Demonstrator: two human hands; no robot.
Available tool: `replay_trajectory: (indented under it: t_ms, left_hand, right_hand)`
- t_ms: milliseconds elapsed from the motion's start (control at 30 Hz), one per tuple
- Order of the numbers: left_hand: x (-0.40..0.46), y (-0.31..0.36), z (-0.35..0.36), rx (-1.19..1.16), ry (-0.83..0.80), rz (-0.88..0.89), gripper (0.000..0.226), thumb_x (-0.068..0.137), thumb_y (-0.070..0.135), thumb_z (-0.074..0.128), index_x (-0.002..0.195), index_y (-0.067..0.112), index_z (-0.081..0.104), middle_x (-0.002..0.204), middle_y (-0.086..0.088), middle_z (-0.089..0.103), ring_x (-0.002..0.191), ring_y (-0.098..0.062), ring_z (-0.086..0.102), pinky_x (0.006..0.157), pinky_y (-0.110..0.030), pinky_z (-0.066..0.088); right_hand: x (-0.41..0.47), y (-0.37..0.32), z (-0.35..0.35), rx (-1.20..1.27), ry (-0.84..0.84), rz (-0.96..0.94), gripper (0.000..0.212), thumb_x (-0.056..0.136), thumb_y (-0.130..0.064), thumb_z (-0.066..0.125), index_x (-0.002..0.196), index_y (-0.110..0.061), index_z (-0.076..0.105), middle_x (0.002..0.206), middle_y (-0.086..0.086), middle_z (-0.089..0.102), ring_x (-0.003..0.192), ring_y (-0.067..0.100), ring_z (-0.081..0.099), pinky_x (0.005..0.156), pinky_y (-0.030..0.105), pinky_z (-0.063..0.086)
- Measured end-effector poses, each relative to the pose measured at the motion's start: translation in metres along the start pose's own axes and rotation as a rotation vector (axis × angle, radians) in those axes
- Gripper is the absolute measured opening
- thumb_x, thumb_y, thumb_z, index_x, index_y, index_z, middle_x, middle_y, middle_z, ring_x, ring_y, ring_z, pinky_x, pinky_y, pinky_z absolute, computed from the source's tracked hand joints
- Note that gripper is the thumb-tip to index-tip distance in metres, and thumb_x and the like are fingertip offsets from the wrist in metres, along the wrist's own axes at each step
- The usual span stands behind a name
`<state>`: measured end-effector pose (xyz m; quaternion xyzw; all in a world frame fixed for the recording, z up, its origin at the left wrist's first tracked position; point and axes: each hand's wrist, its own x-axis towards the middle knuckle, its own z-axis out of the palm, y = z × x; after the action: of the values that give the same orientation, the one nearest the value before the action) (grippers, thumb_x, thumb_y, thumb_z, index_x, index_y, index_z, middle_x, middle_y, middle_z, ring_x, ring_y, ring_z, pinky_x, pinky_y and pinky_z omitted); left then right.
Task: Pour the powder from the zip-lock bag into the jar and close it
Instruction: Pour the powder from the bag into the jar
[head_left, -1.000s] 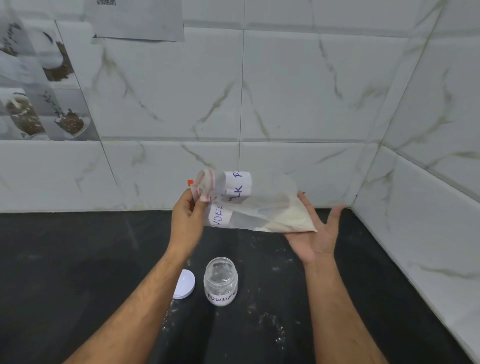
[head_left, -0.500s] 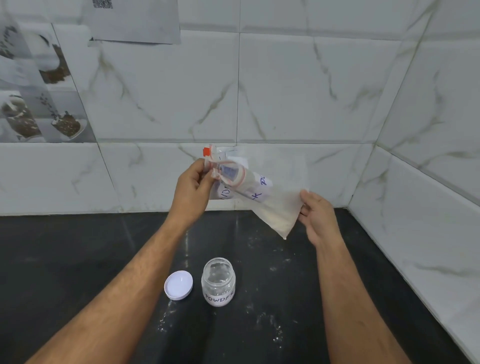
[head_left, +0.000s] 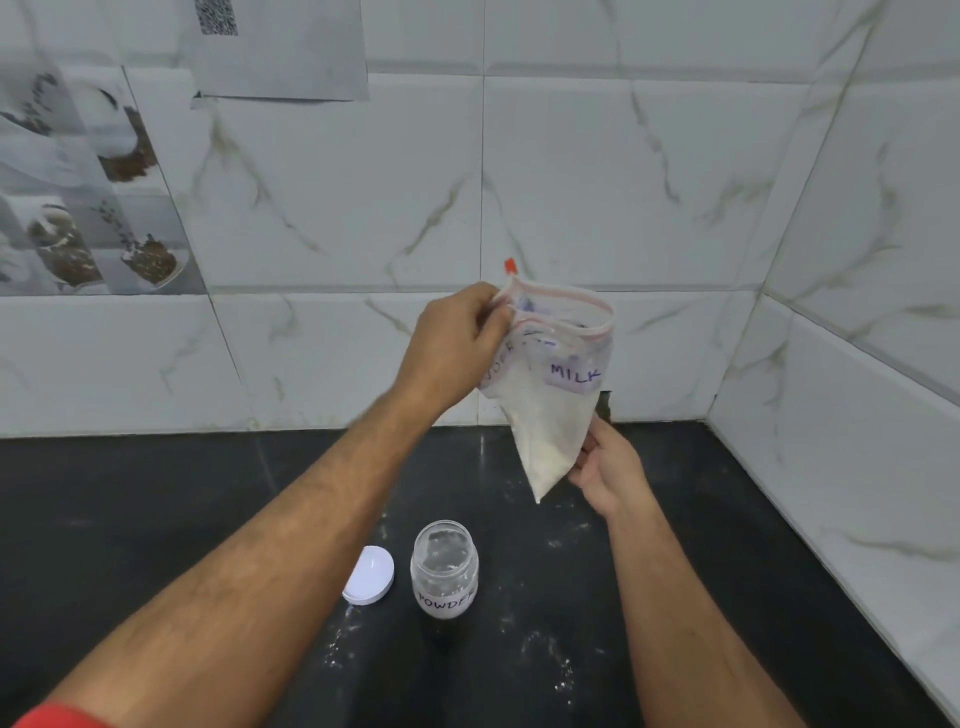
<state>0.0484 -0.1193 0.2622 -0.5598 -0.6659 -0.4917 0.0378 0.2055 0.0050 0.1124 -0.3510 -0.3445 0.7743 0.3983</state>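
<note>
Your left hand (head_left: 457, 351) pinches the zip-lock bag (head_left: 553, 395) at its open mouth, held up; right hand (head_left: 605, 467) grips its lower edge. Vs 0.5 s ago: bag now hangs upright, powder settled in bottom corner. Jar (head_left: 444, 569) open, near-empty, mid-worktop (head_left: 156, 519) toward front edge, lid (head_left: 370, 576) just beside.

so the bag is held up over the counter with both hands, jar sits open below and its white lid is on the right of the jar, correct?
Not quite: the white lid lies to the left of the jar, not the right, as the head view shows. The rest holds: the left hand grips the zip-lock bag at its top, the right hand holds its lower corner, and the jar stands open on the counter.
</note>
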Motion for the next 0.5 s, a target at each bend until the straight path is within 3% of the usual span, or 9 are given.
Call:
replay_trajectory:
  t_ms: [100, 167, 300, 400, 500]
  left_hand:
    - [0.014, 0.02, 0.01, 0.155, -0.004, 0.04, 0.025, 0.096, 0.025, 0.054, 0.076, 0.011, 0.055, 0.064, 0.001, 0.056, 0.06, -0.018, 0.049, 0.056, -0.032, 0.036]
    - [0.02, 0.028, 0.015, 0.202, 0.007, 0.034, 0.024, 0.097, 0.025, 0.053, 0.077, 0.012, 0.056, 0.066, 0.003, 0.056, 0.061, -0.016, 0.051, 0.055, -0.03, 0.038]
    - [0.028, 0.039, 0.025, 0.224, 0.057, -0.022, 0.029, 0.095, 0.023, 0.053, 0.067, 0.017, 0.049, 0.059, 0.008, 0.048, 0.059, -0.015, 0.047, 0.054, -0.031, 0.035]
    - [0.035, 0.049, 0.027, 0.183, 0.076, -0.083, 0.039, 0.093, 0.021, 0.053, 0.058, 0.023, 0.037, 0.056, 0.008, 0.043, 0.054, -0.01, 0.039, 0.05, -0.029, 0.027]
    - [0.038, 0.059, 0.028, 0.138, 0.064, -0.132, 0.041, 0.091, 0.017, 0.055, 0.056, 0.022, 0.035, 0.053, 0.007, 0.039, 0.049, -0.009, 0.035, 0.046, -0.024, 0.023]
  right_hand:
    - [-0.005, 0.028, 0.002, 0.164, -0.014, 0.084, 0.047, 0.105, -0.045, 0.044, 0.132, -0.009, 0.059, 0.121, 0.012, 0.073, 0.105, 0.028, 0.07, 0.092, 0.048, 0.054]
    - [-0.013, 0.053, 0.007, 0.273, -0.007, 0.127, 0.065, 0.101, -0.061, 0.038, 0.136, -0.01, 0.055, 0.125, 0.015, 0.07, 0.112, 0.034, 0.068, 0.096, 0.051, 0.052]
    - [-0.039, 0.096, 0.024, 0.542, -0.028, 0.137, 0.111, 0.067, -0.094, 0.036, 0.133, -0.007, 0.058, 0.123, 0.025, 0.069, 0.108, 0.04, 0.069, 0.086, 0.048, 0.055]
    - [-0.048, 0.098, 0.043, 0.659, -0.069, 0.128, 0.122, 0.053, -0.096, 0.04, 0.137, -0.008, 0.054, 0.126, 0.029, 0.066, 0.113, 0.043, 0.067, 0.086, 0.05, 0.056]
    - [-0.039, 0.077, 0.06, 0.769, -0.118, 0.071, 0.121, 0.054, -0.095, 0.045, 0.141, -0.012, 0.048, 0.133, 0.032, 0.061, 0.119, 0.046, 0.064, 0.099, 0.056, 0.052]
